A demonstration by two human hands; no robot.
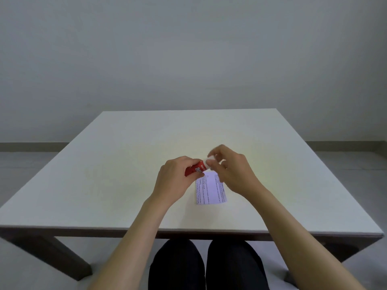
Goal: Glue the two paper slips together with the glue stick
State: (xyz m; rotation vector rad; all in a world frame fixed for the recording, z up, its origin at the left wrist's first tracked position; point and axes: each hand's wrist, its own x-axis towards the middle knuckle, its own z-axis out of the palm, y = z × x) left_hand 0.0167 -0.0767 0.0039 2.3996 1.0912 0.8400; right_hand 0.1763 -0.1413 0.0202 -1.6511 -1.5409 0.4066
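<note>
Glue stick (195, 168) up above the table (104, 164), red barrel with white lettering, mostly buried in the left hand (174, 181) wrapped round it. Its white cap (209, 163) end is blurred, pinched in the right hand (232, 172) fingertips; whether the cap is seated or off, hard to say. Just beneath lies a printed paper slip (210, 192), flat, its far edge hidden by both hands; possibly two stacked, only one is clear. Dark-trousered knees (207, 266) show under the near edge.
</note>
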